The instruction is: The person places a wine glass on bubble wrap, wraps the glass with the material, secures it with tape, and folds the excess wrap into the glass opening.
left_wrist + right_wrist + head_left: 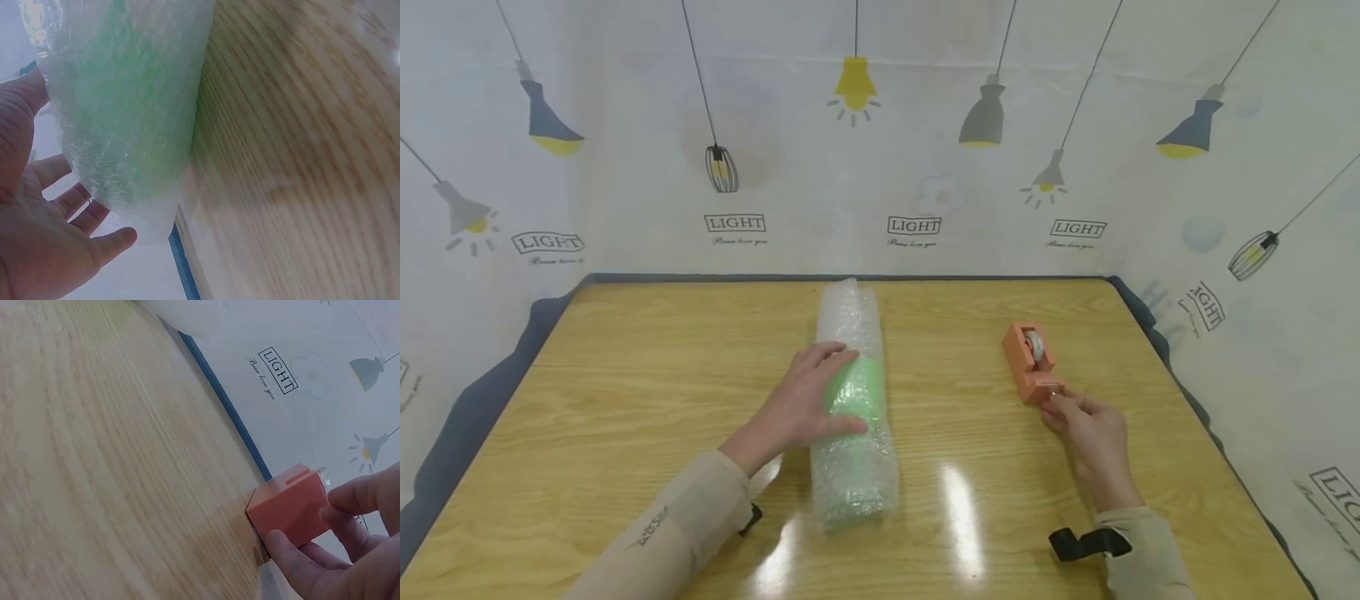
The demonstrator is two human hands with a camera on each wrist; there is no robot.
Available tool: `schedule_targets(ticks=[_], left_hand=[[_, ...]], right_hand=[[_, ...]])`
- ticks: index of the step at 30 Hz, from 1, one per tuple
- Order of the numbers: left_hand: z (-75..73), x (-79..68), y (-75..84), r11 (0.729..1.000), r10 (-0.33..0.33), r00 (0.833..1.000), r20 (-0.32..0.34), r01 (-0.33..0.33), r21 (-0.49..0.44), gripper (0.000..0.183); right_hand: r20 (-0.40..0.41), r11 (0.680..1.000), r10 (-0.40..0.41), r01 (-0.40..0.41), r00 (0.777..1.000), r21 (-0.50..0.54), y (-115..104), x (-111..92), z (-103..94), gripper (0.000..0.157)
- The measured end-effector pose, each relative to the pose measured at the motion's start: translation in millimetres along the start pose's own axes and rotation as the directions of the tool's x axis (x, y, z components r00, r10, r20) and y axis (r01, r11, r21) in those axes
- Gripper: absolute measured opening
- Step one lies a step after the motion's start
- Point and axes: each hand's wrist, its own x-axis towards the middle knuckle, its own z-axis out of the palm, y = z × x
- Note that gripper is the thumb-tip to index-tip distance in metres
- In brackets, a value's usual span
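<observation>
A bubble-wrapped bundle (853, 487) with something green inside lies lengthwise on the table. My left hand (808, 400) rests across its middle, thumb and fingers spread apart; the left wrist view shows those fingers against the side of the bubble wrap (131, 112). On the right stands an orange tape dispenser (1021, 358) holding a small roll of tape (1034, 345). At its cutter end, my right hand (1090, 429) pinches the end of the clear tape (323, 477) between thumb and finger. Another fingertip of that hand touches the dispenser's front face in the right wrist view.
The wood-grain table (662, 375) reaches back to a dark blue edge (760, 277) below a pale wall covering (805, 183) printed with lamps. A black strap (1088, 544) hangs at the right wrist.
</observation>
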Motion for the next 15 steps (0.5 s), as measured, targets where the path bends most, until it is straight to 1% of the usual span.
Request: schedule_targets(ticks=[1, 5, 9, 15], left_hand=[[-0.1, -0.2, -0.1, 1.0, -0.001, 1.0, 0.0, 0.001, 0.003, 0.101], [-0.1, -0.5, -0.5, 1.0, -0.001, 1.0, 0.0, 0.001, 0.005, 0.101], [0.0, -0.5, -0.8, 1.0, -0.003, 1.0, 0.0, 0.003, 0.007, 0.101], [-0.3, -0.5, -0.7, 1.0, -0.008, 1.0, 0.002, 0.008, 0.008, 0.102]], right_hand=[[-0.001, 1.0, -0.005, 0.005, 1.0, 0.001, 0.5, 0.7, 0.2, 0.02], [-0.014, 1.0, -0.007, 0.007, 1.0, -0.021, 1.6, 2.1, 1.8, 0.016], [-0.03, 0.997, -0.008, 0.005, 1.0, -0.073, 2.1, 3.0, 3.5, 0.017], [-0.054, 0.987, -0.054, 0.045, 0.997, -0.155, 5.6, 6.2, 4.8, 0.017]])
